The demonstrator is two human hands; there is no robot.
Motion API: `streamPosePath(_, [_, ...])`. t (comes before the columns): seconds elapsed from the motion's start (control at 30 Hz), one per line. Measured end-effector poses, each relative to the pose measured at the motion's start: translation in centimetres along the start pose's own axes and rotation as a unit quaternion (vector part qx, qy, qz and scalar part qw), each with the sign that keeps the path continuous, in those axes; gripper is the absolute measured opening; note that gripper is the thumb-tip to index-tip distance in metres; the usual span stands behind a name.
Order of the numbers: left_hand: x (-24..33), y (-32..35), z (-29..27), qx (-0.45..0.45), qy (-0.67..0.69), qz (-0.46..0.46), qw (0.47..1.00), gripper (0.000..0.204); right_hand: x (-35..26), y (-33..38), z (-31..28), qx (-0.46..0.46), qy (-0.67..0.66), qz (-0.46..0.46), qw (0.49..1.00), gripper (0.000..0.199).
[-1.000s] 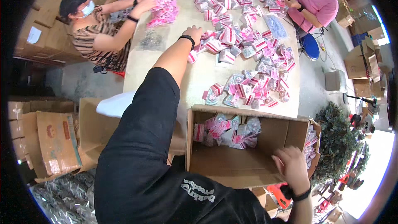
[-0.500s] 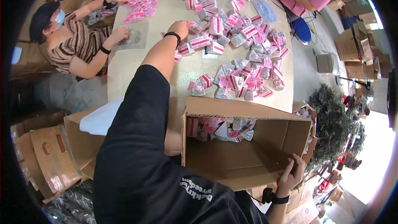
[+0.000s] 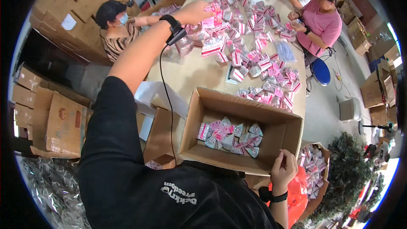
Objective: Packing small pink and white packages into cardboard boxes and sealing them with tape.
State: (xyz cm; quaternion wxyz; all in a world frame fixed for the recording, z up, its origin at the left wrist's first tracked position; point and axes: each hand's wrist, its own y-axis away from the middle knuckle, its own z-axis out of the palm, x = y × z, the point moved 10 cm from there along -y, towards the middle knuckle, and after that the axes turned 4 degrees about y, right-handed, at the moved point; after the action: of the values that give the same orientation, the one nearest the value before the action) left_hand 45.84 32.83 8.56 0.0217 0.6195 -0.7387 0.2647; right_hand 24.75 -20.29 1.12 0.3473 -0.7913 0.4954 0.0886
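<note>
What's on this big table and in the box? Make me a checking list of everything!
Surface: long tan table, mostly covered.
Job's things: open cardboard box with some pink-and-white packets in its bottom.
Clutter: many loose packets across the table.
Hands: left hand stretched out, gripping a pink packet; right hand on the box's near wall.
Cables: black wire from the left wristband.
Surroundings: other people seated at the table; stacked cartons on the left; blue stool.
</note>
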Motion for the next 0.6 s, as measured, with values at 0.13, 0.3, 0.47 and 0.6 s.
streamPosePath(0.13, [6.4, 0.0, -6.7, -0.04, 0.084, -0.135, 0.986, 0.03, -0.1, -0.3, -0.3, -0.02, -0.028, -0.017, 0.999, 0.004])
streamPosePath(0.3, [19.5, 0.3, -10.9, 0.01, 0.057, 0.013, 0.998, 0.03, -0.1, -0.4, -1.3, 0.003, -0.077, -0.029, 0.997, 0.005])
streamPosePath(0.47, [25.0, 3.4, -6.7, -0.106, 0.11, 0.049, 0.987, 0.031, -0.3, -0.5, -1.0, -0.012, -0.076, -0.035, 0.996, 0.004])
streamPosePath(0.6, [25.9, 7.2, 0.2, -0.213, 0.185, -0.074, 0.956, 0.029, 0.1, -0.5, -0.5, -0.025, -0.071, -0.041, 0.996, 0.005])
